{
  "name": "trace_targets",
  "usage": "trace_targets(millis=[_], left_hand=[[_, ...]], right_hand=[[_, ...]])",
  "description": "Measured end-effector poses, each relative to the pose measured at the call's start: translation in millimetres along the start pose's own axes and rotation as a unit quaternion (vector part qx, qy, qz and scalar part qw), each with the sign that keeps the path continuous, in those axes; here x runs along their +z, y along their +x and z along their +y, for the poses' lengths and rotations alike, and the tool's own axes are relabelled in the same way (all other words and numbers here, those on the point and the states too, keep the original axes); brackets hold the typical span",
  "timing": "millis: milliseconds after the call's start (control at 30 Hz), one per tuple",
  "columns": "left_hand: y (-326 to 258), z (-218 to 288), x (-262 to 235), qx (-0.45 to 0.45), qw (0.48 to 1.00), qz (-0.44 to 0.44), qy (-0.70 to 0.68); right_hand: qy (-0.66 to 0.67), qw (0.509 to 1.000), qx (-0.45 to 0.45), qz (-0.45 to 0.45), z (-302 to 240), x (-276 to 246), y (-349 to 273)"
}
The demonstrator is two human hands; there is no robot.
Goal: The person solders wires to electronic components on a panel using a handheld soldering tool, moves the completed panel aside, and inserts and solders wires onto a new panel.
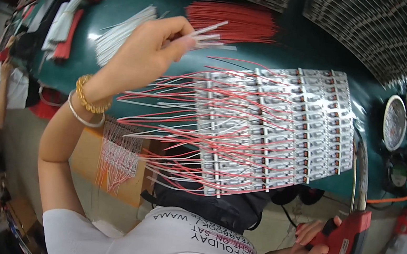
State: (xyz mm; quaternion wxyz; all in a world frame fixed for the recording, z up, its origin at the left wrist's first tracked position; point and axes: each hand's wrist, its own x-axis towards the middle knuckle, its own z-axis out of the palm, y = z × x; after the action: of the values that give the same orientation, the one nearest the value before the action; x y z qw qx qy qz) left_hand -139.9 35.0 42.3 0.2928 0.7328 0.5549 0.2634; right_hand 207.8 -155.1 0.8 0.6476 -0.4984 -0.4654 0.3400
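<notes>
My left hand (pixel 152 49) is raised over the green table, its fingers pinched on several short white wires (pixel 209 38) that fan out from the fingertips. My right hand (pixel 310 245) grips a red soldering gun (pixel 347 245), whose long metal shaft points up along the right edge of a panel of circuit boards (pixel 277 133). Rows of small silver boards make up this panel, which lies slightly tilted at the table's front. Red and white wires (pixel 175 101) stick out from its left side. Whether the gun's tip touches the panel, I cannot tell.
Behind lie a bundle of red wires (pixel 230 22) and a pile of white wires (pixel 116 39). Stacked board panels (pixel 378 32) stand at the back. A round metal dish (pixel 394 122) is on the right. At the far left another person (pixel 1 90) sits.
</notes>
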Motion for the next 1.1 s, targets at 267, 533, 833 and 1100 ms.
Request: trace_targets(millis=[267,533,833,1100], left_hand=[[52.6,11.2,60.5,-0.019,0.993,-0.055,-0.102],[59.7,5.0,77.8,-0.044,0.99,-0.07,-0.111],[59.2,1.5,86.9,-0.007,0.995,-0.042,-0.094],[57.9,3.5,87.1,0.008,0.996,-0.029,-0.08]], right_hand=[[-0.222,0.971,0.013,-0.091,-30.4,17.1,32.7],[-0.076,0.976,0.2,-0.033,-0.5,70.1,54.5],[-0.065,0.971,0.226,-0.043,7.8,66.5,58.8],[-0.083,0.971,0.219,-0.044,10.9,63.2,50.5]])
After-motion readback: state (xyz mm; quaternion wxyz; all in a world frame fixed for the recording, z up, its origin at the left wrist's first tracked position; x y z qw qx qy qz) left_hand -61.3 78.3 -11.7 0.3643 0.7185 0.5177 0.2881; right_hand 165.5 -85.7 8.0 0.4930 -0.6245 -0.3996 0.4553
